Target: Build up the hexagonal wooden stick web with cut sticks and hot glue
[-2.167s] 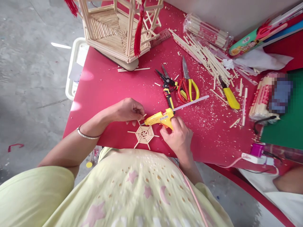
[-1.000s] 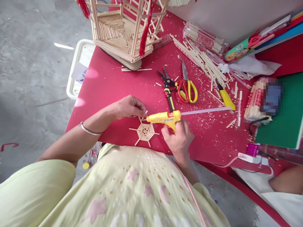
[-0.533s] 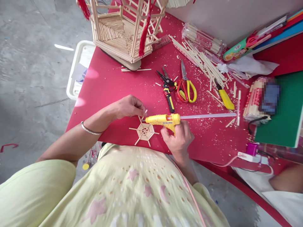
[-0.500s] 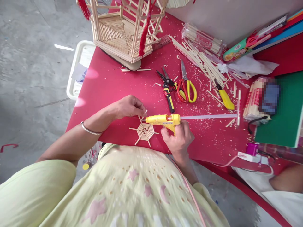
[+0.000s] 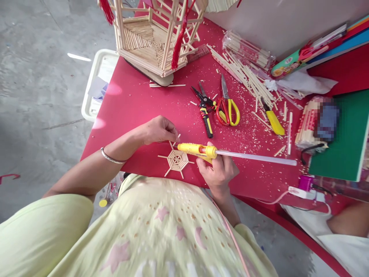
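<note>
1. Red bench [image 5: 135,105], strewn with wood crumbs, stands on a grey floor [image 5: 46,80].
2. Right hand [image 5: 220,171]: I grip the yellow glue gun [image 5: 197,149] by its handle, fingers wrapped around it. A clear glue stick [image 5: 256,157] protrudes from its rear.
3. Left hand [image 5: 161,130]: my fingers are closed in a pinch on a short stick [image 5: 179,137], just beside the nozzle. Whether stick and nozzle touch, I cannot tell.
4. Work position: the six-sided stick web [image 5: 177,160] lies flat on the bench, below the nozzle, with its spokes pointing outward.
5. Change against the earlier frames: I have rolled the glue gun so that its label no longer faces up. The glue stick, level half a second ago and angled away from me before that, now slants back toward my side. My left hand and the stick web hold nearly the same place.
6. Edges: the stick web lies near the front edge, close to my shirt [image 5: 173,215]. A white tray [image 5: 88,109] shows past the left edge.
7. Clearance: bare surface extends from my left hand up to the tasselled stick frame [image 5: 170,73]. Beyond the glue gun, the pliers [image 5: 206,121] and scissors [image 5: 235,111] limit movement.
</note>
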`<state>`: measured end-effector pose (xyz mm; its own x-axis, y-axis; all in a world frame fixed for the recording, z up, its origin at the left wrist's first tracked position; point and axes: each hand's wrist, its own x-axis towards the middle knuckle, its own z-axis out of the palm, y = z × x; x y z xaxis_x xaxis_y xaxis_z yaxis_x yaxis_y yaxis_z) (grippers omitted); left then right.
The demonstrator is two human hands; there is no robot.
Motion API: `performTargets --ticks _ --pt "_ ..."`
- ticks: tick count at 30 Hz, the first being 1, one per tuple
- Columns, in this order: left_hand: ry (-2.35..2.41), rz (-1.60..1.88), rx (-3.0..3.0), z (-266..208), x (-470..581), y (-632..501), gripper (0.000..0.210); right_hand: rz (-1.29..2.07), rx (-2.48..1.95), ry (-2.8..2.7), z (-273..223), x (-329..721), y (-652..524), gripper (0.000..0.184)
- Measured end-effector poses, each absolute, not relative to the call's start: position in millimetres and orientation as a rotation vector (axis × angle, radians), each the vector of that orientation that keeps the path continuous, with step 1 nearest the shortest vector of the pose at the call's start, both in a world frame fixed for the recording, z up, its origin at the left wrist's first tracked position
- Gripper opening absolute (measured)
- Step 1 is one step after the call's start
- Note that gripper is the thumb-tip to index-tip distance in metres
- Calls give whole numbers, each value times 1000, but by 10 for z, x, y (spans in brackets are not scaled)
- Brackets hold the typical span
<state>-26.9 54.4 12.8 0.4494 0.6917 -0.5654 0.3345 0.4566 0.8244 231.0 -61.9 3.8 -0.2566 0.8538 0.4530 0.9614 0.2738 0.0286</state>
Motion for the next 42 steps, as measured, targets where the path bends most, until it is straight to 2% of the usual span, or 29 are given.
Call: performTargets --ticks 6,11,17,30,42 --pt "1153 299 1155 97 -280 544 21 -389 -1570 -2183 41 2286 -625 44" --pt "1111 319 1248 96 -290 536 23 -413 -1676 -2131 40 2337 -586 40" --pt "1066 325 1324 55 -295 526 25 -441 -1743 -1954 47 2400 -514 26" --pt "1007 295 1367 -6 -321 532 23 -432 -1685 -1924 -14 2361 -470 31" --pt "1016 277 1402 26 -316 530 25 -436 -1704 -1924 7 2332 -457 22"
